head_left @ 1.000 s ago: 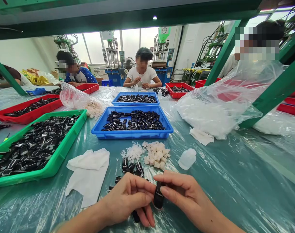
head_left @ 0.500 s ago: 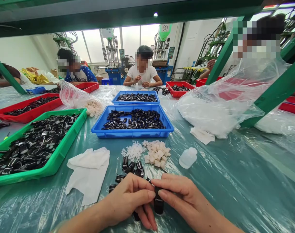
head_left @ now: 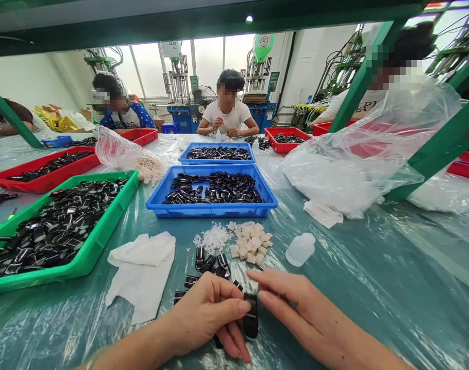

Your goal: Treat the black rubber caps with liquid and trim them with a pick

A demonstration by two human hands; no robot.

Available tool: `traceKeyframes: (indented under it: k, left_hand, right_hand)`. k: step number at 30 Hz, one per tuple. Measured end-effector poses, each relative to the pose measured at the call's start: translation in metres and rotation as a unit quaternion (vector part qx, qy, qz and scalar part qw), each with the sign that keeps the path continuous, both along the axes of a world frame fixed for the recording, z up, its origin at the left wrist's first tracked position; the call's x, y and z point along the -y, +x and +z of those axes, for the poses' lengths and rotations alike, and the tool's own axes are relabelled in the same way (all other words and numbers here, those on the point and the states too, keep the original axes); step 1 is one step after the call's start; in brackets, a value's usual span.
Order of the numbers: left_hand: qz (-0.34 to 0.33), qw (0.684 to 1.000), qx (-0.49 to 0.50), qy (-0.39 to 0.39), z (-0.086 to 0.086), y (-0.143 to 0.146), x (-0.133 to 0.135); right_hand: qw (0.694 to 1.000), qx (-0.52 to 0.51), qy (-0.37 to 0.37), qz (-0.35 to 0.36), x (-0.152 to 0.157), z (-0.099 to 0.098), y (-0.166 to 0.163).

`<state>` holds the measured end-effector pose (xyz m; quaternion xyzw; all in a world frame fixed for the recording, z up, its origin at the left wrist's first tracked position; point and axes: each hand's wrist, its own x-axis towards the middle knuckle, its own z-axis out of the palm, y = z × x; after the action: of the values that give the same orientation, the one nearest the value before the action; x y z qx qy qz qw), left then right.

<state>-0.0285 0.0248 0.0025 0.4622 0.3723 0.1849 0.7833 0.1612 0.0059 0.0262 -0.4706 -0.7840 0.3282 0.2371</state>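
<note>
Between the thumb and fingers of my left hand (head_left: pixel 213 313) is a small glossy black plastic part (head_left: pixel 251 316), held upright over the table. Just to its right, my right hand (head_left: pixel 296 308) has its thumb and forefinger apart, with nothing visible between them. More loose black parts (head_left: pixel 208 263) lie beyond my left hand, some partly hidden by it. Behind these sit a heap of white slivers (head_left: pixel 213 238) and a pile of cream-coloured foam-like cubes (head_left: pixel 250 242). A translucent squeeze bottle (head_left: pixel 300 250) lies on its side past my right hand.
A white cloth (head_left: pixel 142 272) lies to the left. Black parts fill a green tray (head_left: pixel 103 236) and a blue tray (head_left: pixel 211 210). A plastic bag (head_left: pixel 342 174) and a green post (head_left: pixel 434 149) stand at right. Several people sit around the plastic-covered table (head_left: pixel 373 288).
My right thumb and fingers have let go of the black part and moved slightly right. My left hand keeps hold of it. At right, a co-worker's raised hand has gone from view.
</note>
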Motion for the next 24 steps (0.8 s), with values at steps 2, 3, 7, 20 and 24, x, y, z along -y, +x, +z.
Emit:
traceKeyframes:
  k: [2,3,7,20,24]
  left_hand:
    - [0.009,1.0,-0.003,0.0,-0.001,0.0,-0.001]
    - [0.013,1.0,-0.005,0.0,-0.002,0.001,-0.001]
    - [0.026,1.0,-0.009,-0.002,-0.002,0.001,-0.002]
    - [0.01,1.0,0.026,-0.012,0.003,-0.001,-0.002]
    - [0.004,0.999,0.047,-0.025,0.003,-0.002,-0.001]
  right_hand:
    - [0.99,0.124,0.026,-0.062,0.0,-0.001,0.011]
    - [0.975,0.2,0.029,-0.088,0.0,-0.002,0.017]
    - [0.923,0.37,-0.005,-0.102,0.003,-0.005,0.031]
    - [0.935,0.353,-0.008,-0.047,0.002,-0.003,0.02]
    - [0.98,0.19,-0.005,-0.065,0.0,0.004,0.02]
